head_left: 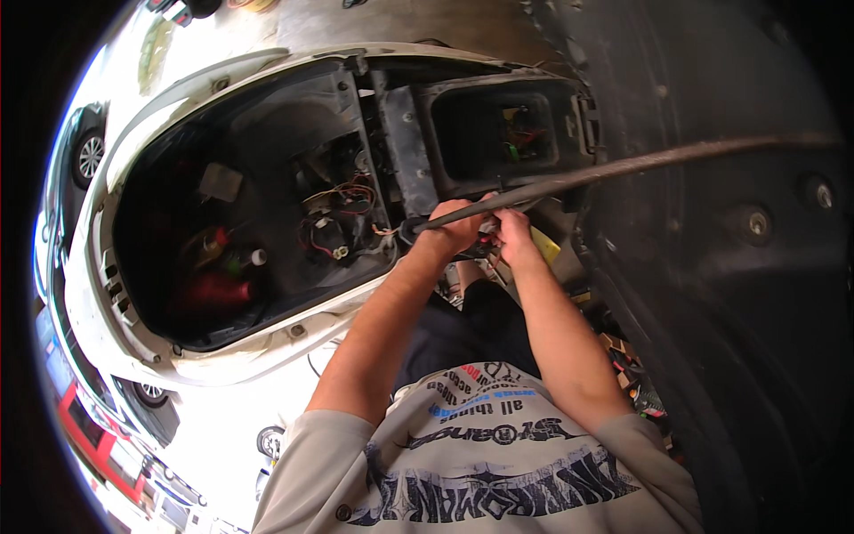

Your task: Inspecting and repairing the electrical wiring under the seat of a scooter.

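Observation:
My left hand is closed at the side of a scooter's white-rimmed body, its fingers curled under a long dark bar that crosses over it. Close by on the right, my right hand has its fingers pinched together. Small red and dark parts show between the two hands, but the fingers hide what either one grips. Beside my left hand, the deep black storage well contains a bundle of thin coloured wires and a round connector.
A red bottle and a white-capped bottle lie in the well's shadowed left part. Beyond my hands is a rectangular black opening with wires inside. A large dark panel rises on the right. Parked cars stand outside at left.

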A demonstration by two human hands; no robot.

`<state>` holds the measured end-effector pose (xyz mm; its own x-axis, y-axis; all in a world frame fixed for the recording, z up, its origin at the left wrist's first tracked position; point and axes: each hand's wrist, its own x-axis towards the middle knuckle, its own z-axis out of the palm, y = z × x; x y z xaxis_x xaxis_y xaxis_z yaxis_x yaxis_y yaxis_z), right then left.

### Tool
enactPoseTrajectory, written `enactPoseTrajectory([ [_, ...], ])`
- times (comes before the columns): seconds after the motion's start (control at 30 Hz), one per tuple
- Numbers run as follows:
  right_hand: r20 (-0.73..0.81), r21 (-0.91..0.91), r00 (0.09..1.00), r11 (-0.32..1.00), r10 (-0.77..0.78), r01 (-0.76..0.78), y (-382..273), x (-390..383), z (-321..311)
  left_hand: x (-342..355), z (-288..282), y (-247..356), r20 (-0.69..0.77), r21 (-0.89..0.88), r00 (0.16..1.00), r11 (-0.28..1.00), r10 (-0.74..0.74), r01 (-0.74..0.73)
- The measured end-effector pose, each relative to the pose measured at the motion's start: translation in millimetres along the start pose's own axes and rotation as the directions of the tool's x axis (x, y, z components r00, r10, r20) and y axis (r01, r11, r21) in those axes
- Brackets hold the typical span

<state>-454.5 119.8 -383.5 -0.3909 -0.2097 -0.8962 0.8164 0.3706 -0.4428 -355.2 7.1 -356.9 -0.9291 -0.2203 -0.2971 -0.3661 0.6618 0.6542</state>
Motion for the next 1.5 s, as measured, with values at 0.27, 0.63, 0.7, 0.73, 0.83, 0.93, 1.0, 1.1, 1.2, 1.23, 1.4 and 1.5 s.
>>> enactPoseTrajectory([
  [0.27,0.056,-0.071,0.997,0.996,0.053,-0.049,-7,-11,7,-9,-27,17,0.099,0.080,0.985,0.988,-0.138,0.131],
  [0.63,0.024,-0.049,0.999,0.998,0.029,-0.028,-9,-17,11,-8,-28,17,0.075,0.039,0.988,0.990,-0.136,0.133],
  [0.7,0.039,-0.070,0.999,0.997,0.023,-0.020,-11,-14,7,-6,-29,19,0.068,0.016,0.986,0.988,-0.154,0.154],
  [0.73,0.057,-0.092,0.998,0.996,0.019,-0.014,-11,-12,7,-6,-30,19,0.067,0.015,0.986,0.988,-0.154,0.154],
  [0.83,-0.015,-0.104,0.998,0.992,-0.067,0.065,-7,-5,8,-3,-29,22,0.064,0.035,0.988,0.989,-0.143,0.141],
  [0.93,-0.048,-0.064,0.992,0.992,-0.114,0.111,1,1,9,-4,-30,22,0.043,0.063,0.995,0.994,-0.095,0.092],
  [1.0,-0.056,-0.056,0.992,0.992,-0.115,0.112,3,2,9,-4,-31,22,0.045,0.041,0.992,0.992,-0.121,0.120],
  [1.1,-0.055,-0.037,0.993,0.994,-0.109,0.107,4,-4,16,-9,-32,17,0.045,0.003,0.987,0.988,-0.156,0.156],
  [1.2,0.080,-0.098,0.997,0.995,-0.005,0.013,-9,-16,19,-13,-25,11,-0.011,-0.035,0.988,0.988,-0.151,0.151],
  [1.23,0.097,-0.089,0.995,0.996,0.000,0.009,-12,-15,19,-12,-27,14,-0.004,-0.036,0.984,0.984,-0.177,0.177],
  [1.4,0.051,-0.131,0.993,0.985,-0.107,0.113,-6,11,5,-4,-26,23,-0.016,-0.082,0.985,0.982,-0.172,0.170],
  [1.5,-0.019,-0.124,0.994,0.987,-0.106,0.103,-2,8,14,-8,-30,22,-0.013,-0.080,0.980,0.978,-0.197,0.195],
])
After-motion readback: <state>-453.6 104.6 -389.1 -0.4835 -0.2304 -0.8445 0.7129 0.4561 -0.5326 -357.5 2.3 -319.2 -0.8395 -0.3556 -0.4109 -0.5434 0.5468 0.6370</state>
